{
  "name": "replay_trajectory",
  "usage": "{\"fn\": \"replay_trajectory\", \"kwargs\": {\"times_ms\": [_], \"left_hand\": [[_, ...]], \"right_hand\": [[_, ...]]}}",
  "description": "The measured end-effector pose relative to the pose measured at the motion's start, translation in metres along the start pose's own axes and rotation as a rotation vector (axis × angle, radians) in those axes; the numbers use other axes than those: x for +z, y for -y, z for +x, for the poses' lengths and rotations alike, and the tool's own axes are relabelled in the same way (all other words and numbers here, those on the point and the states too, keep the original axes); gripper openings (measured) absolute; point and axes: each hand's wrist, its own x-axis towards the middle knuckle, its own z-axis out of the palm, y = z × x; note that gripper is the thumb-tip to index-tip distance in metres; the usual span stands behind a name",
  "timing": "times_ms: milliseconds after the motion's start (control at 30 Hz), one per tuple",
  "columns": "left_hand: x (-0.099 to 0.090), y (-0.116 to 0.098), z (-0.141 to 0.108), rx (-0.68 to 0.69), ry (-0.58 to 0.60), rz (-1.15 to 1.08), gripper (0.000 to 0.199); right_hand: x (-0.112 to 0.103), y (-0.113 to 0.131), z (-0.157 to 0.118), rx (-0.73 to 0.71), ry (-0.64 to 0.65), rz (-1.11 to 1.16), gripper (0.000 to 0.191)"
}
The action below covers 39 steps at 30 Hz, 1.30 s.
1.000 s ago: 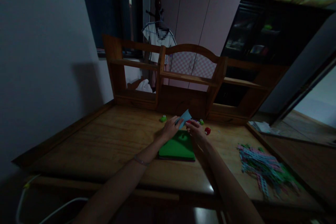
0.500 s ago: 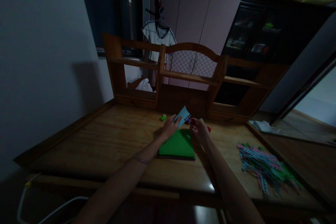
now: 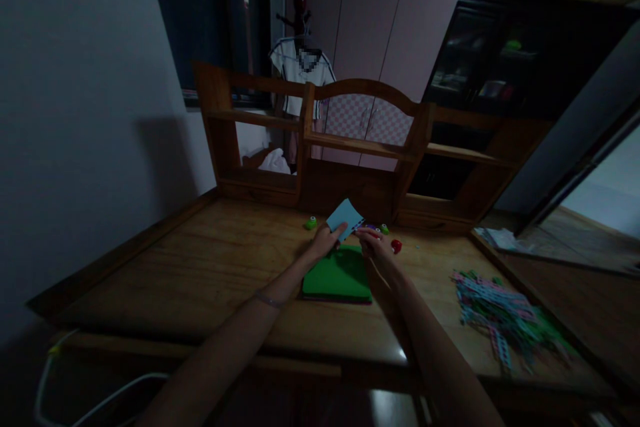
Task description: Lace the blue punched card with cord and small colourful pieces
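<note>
My left hand [image 3: 326, 239] is closed on a light blue sheet of paper [image 3: 345, 215], thumb on top, held above the table. A row of dark cut-outs runs along the sheet's right edge. My right hand [image 3: 376, 244] is at that edge, its fingers pinched together around a small red thing [image 3: 375, 235], mostly hidden. Below both hands lies a stack of sheets with a green one [image 3: 337, 277] on top. A red piece [image 3: 397, 246] lies just right of my right hand, and a green piece with an eye [image 3: 385, 229] is behind it.
Another green piece with an eye [image 3: 311, 222] sits left of the paper. A pile of pink, blue and green strips with cut-outs [image 3: 505, 310] covers the table's right side. A wooden shelf unit [image 3: 360, 140] stands along the table's back edge.
The blue sheet has turned and now shows more of its face. My right hand has come to the sheet's cut-out edge, its fingers now pointing left over the red thing.
</note>
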Motion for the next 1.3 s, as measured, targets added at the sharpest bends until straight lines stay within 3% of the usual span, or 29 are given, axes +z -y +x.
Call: {"fn": "replay_trajectory", "kwargs": {"times_ms": [333, 400, 533, 600, 667, 833, 900, 1033, 1300], "left_hand": [[0.000, 0.002, 0.000, -0.023, 0.028, 0.041, 0.041], [-0.001, 0.002, 0.001, 0.028, -0.053, 0.088, 0.037], [-0.009, -0.003, 0.005, 0.247, -0.378, 0.156, 0.046], [-0.014, -0.007, 0.005, 0.296, -0.450, 0.207, 0.045], [-0.015, -0.010, 0.004, 0.311, -0.409, 0.246, 0.035], [-0.005, -0.007, 0.000, 0.285, -0.035, 0.169, 0.027], [-0.001, -0.005, -0.001, 0.260, 0.052, 0.152, 0.028], [0.000, -0.006, -0.003, 0.255, 0.105, 0.125, 0.031], [-0.002, -0.006, -0.004, 0.261, 0.086, 0.115, 0.031]], "right_hand": [[-0.001, 0.002, 0.001, -0.032, -0.026, -0.080, 0.027], [-0.001, 0.002, 0.001, -0.049, -0.029, -0.094, 0.026], [-0.003, 0.003, 0.003, -0.094, -0.072, -0.120, 0.027], [-0.005, 0.003, 0.004, -0.109, -0.110, -0.145, 0.028], [-0.006, 0.002, 0.005, -0.131, -0.146, -0.175, 0.030], [-0.006, 0.001, 0.004, -0.171, -0.152, -0.269, 0.031], [-0.005, 0.002, 0.002, -0.174, -0.128, -0.309, 0.031], [-0.001, 0.004, -0.001, -0.182, -0.104, -0.350, 0.029], [0.002, 0.006, -0.003, -0.276, -0.045, -0.406, 0.026]]}}
